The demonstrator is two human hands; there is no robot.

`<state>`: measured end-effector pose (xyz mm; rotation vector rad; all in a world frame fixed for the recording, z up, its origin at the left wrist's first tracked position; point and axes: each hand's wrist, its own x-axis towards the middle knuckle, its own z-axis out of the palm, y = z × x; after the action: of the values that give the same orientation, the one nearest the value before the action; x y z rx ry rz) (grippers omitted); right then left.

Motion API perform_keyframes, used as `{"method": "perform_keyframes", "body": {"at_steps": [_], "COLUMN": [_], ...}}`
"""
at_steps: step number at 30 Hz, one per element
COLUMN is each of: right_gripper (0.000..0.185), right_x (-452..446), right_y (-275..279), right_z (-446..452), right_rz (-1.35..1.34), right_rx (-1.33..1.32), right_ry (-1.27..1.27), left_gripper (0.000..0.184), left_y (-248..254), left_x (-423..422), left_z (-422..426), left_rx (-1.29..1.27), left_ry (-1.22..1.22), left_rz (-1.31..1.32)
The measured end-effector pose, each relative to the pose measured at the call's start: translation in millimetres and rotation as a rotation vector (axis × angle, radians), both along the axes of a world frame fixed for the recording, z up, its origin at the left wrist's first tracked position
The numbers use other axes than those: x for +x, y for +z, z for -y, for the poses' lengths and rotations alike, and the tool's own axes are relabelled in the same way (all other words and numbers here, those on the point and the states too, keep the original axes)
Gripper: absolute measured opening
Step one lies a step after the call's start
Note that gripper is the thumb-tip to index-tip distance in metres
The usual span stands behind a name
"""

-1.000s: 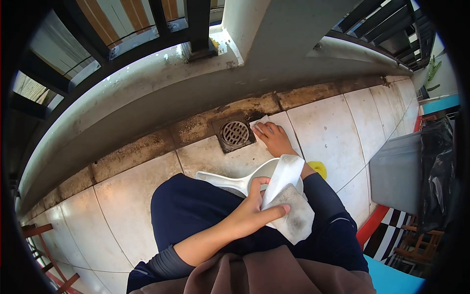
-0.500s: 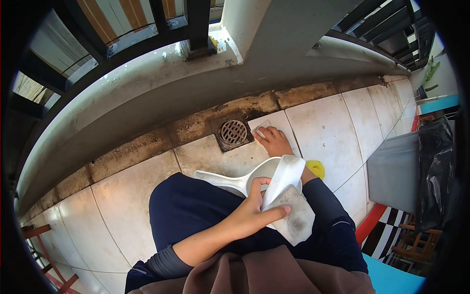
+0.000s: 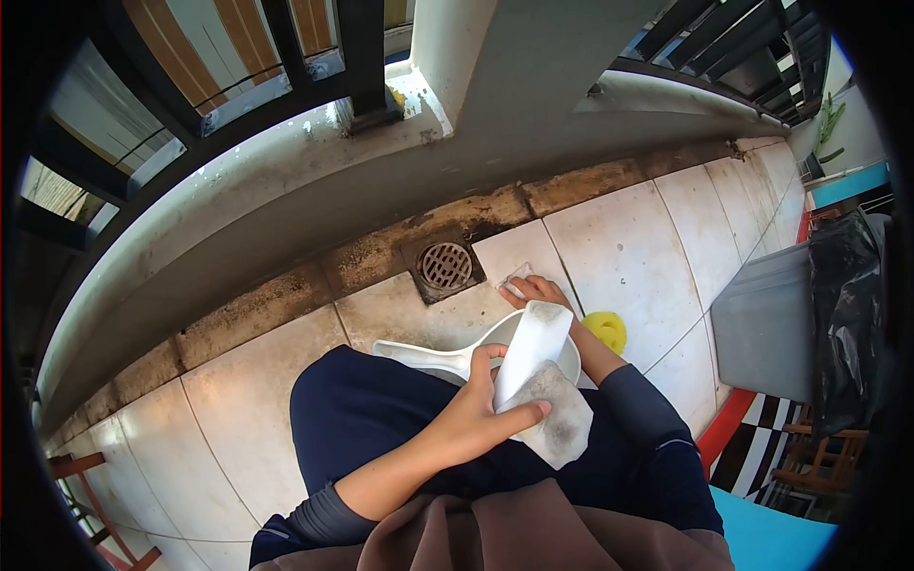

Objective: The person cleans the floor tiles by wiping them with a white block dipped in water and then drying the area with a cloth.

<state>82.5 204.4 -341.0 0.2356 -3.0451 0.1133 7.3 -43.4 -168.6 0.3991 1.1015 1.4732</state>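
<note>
In my left hand are two dirty white foam sponge blocks, a long sponge and a grey-smudged sponge, clasped between thumb and fingers above my lap. My right hand presses a small greyish-white sponge piece onto the white floor tile, just right of the round drain grate. Beneath the held sponges sits a white water dipper, its handle pointing left and its bowl partly covered by the sponges and my left hand.
Beside my right forearm lies a yellow round object. A grey bin with a black plastic bag stands at right. Along the far side runs a low wall with a stained base and black railing. Brown stains mark the tiles.
My right hand has slid the sponge piece slightly away from the drain and towards me. My left hand keeps its hold on the two sponges. The view has shifted a little.
</note>
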Motion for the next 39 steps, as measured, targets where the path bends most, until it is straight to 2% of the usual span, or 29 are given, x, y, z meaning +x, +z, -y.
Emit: {"method": "perform_keyframes", "body": {"at_steps": [4,6,10,13,16,20,23,26,32,39], "right_gripper": [0.05,0.051,0.051,0.049,0.048,0.047,0.05,0.052,0.052,0.047], "right_x": [-32.3,-53.3,-57.1,-32.7,3.1,8.3,-9.7,-35.3,-29.3,9.9], "right_y": [-0.6,-7.7,-0.2,4.2,18.2,24.7,9.0,3.1,3.0,24.6], "right_z": [6.0,-3.1,-4.3,0.9,2.8,5.0,5.8,1.4,6.0,6.9], "right_rz": [0.009,0.008,-0.021,-0.025,0.017,0.03,0.014,-0.057,-0.048,0.074], "right_rx": [-0.115,0.132,0.026,-0.027,-0.052,-0.035,-0.007,-0.035,-0.017,-0.099], "right_ry": [-0.204,-0.102,-0.07,-0.033,0.019,-0.011,-0.051,-0.071,-0.079,-0.006], "left_gripper": [0.071,0.071,0.075,0.075,0.075,0.078,0.081,0.082,0.082,0.084], "left_y": [8.7,15.1,25.9,23.4,22.0,0.1,-14.1,-23.4,-50.7,-79.9], "left_x": [-19.9,-33.3,-54.8,-63.3,-57.1,-48.3,-59.8,-65.0,-61.7,-65.1], "left_z": [1.8,1.3,-4.8,-13.1,-22.4,-26.4,-27.0,-33.2,-51.4,-51.9], "left_rx": [-0.057,-0.095,-0.233,-0.329,-0.385,-0.372,-0.545,-0.741,-0.872,-0.988], "left_ry": [0.165,0.231,0.303,0.242,0.156,0.2,0.065,-0.133,-0.241,-0.61], "left_rz": [-0.178,-0.384,-0.836,-1.254,-1.32,-1.521,-1.725,-1.737,-1.743,-1.487]}}
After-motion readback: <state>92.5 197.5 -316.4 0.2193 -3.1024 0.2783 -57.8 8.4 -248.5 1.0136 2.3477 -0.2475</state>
